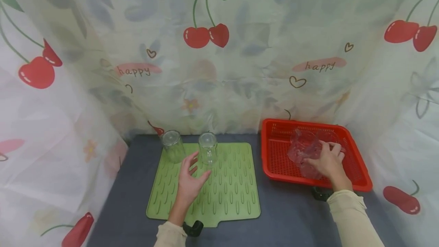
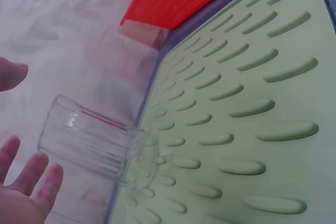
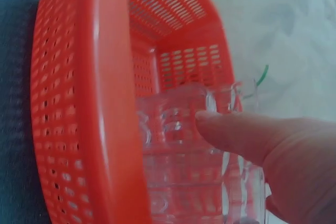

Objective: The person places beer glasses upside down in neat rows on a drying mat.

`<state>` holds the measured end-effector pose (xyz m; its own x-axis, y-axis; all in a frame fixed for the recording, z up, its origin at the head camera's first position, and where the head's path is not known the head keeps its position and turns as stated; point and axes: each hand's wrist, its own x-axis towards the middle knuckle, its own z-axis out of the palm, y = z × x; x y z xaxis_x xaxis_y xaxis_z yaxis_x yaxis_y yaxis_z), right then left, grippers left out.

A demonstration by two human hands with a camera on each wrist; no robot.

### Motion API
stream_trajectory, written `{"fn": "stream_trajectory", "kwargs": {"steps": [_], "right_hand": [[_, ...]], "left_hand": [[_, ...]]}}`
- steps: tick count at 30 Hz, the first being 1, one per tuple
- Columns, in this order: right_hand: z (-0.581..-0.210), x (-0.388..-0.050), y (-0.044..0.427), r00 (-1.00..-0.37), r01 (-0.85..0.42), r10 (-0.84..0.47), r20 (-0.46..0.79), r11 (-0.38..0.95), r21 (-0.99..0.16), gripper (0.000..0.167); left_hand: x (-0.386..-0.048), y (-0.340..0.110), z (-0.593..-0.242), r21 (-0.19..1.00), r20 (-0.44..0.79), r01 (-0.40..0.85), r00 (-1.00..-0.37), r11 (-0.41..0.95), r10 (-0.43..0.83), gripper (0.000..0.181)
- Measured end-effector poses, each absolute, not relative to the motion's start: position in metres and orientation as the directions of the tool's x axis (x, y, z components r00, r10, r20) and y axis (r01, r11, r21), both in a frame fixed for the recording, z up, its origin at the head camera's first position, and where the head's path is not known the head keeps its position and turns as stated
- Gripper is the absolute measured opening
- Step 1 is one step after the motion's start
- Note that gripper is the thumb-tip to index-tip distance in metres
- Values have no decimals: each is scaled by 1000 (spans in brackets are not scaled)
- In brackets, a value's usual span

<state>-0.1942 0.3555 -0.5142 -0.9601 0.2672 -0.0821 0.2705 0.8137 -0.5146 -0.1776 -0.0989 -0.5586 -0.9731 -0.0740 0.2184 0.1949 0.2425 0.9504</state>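
"Where are the clear glasses [image 1: 296, 149] being handled?"

"In the red basket [image 1: 264, 151], right of the frame. The right hand's [image 1: 330, 165] thumb rests on one; whether the fingers grip its far side, I can't tell."

"How best to lift it?"

"I'd settle thumb and fingers on opposite walls, then raise it straight, since its neighbours lie close enough to knock."

"And the left hand [image 1: 190, 184]?"

"Spread, holding nothing, beside a standing glass [image 1: 208, 148] on the green mat [image 1: 236, 197], centre-left; a second glass [image 1: 173, 148] stands further left."

"Edges?"

"Mind the basket's raised rim and the curtain [image 1: 240, 87] behind. The mat's right side offers room."
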Motion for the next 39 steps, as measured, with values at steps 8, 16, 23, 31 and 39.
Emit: {"fn": "stream_trajectory", "kwargs": {"steps": [8,16,23,31,39], "right_hand": [[-515,-194,357,-955,294,269,-128,777,-556,102],[-515,-193,354,-952,303,272,-138,783,-543,105],[-514,-190,354,-952,295,291,-98,782,-548,96],[-504,-188,352,-947,299,311,-79,766,-569,94],[-481,-183,347,-958,272,279,-73,792,-547,105]], "left_hand": [[-176,-98,-558,945,256,233,-964,231,-73,74],[-177,-100,-559,949,240,217,-968,229,-77,72],[-176,-103,-560,943,288,265,-953,199,-93,71],[-171,-106,-561,944,313,295,-942,152,-120,66],[-167,-105,-556,935,339,327,-937,135,-80,67]]}}
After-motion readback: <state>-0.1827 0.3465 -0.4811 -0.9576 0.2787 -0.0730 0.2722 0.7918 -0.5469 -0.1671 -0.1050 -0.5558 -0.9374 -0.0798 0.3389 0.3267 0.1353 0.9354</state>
